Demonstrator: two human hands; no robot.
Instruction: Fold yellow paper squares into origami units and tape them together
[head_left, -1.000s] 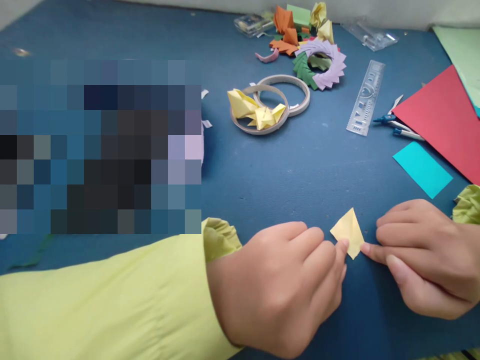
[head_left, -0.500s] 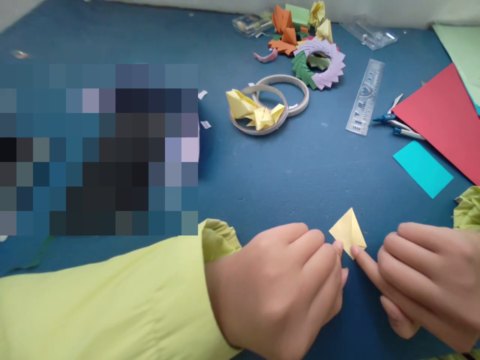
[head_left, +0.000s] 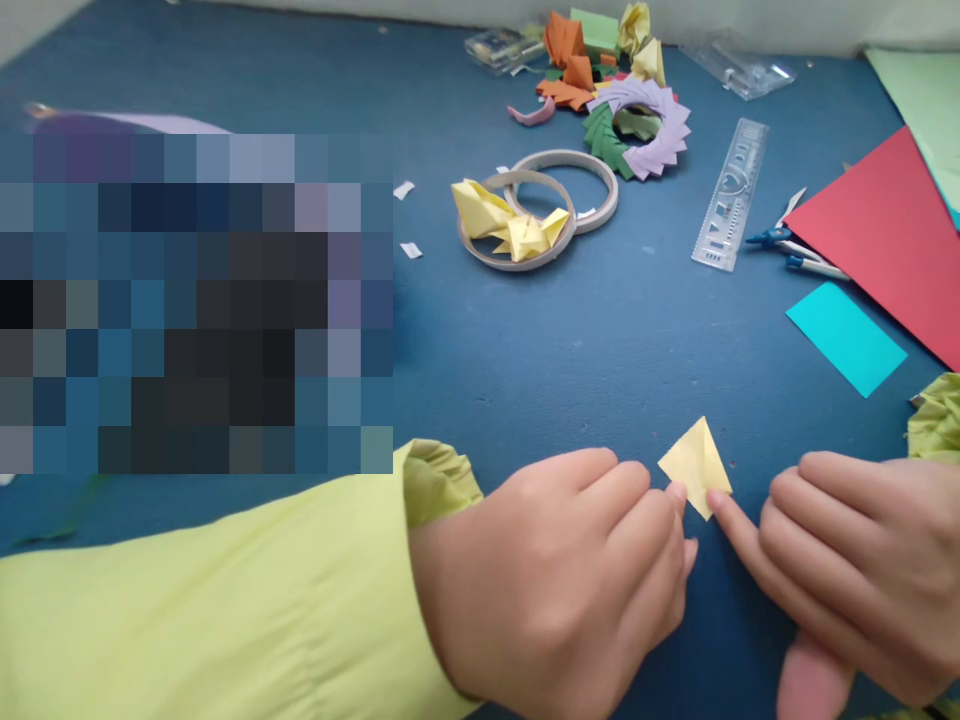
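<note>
Item: yellow piece (head_left: 696, 465), small folded paper, kite-shaped, lying flat on the blue table (head_left: 600, 350), near edge, right of centre. Left hand (head_left: 555, 580): fingers curled together, one fingertip (head_left: 677, 492) set on the piece's near left edge; whether a thumb pinches from beneath cannot be told. Right hand (head_left: 847, 570): index finger stretched out, its tip (head_left: 716, 500) pressing the near corner, other fingers curled in, nothing clasped. Step in hand, by judgement: flattening or setting a crease at the near corner while the piece is pinned to the table. A further fold would call for the left fingertip to hold the piece from sliding, and for edges lined up before pressure goes on. Surroundings, far side: two tape rings (head_left: 570, 190), touching, with folded yellow pieces (head_left: 510, 225) in the nearer one; a paper wreath (head_left: 641, 125) of lilac and green units; a clear ruler (head_left: 731, 195). Right: red sheet (head_left: 892, 235), cyan slip (head_left: 844, 338). Left: a blurred-out area.
</note>
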